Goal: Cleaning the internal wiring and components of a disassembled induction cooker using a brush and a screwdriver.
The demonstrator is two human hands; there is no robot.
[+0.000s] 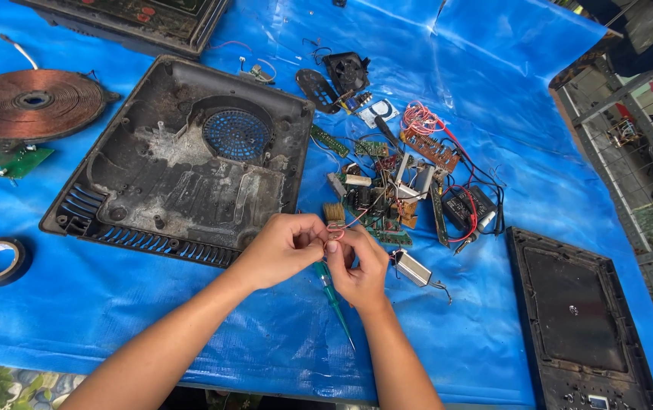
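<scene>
I see my left hand (281, 247) and right hand (358, 266) pinched together on a thin red wire (334, 228) — both clenched on it, fingertips touching. A green screwdriver (335, 300) lies just below the grip; the pile of circuit boards (395, 197) sits just beyond it, the black cooker base (182, 159) up-left.

Two bare hands meet, fingertips pinched together

Left hand (281, 249) reaches in from 7 o'clock, right hand (358, 266) from 6 o'clock; both forearms bare, fingers curled and touching.
</scene>
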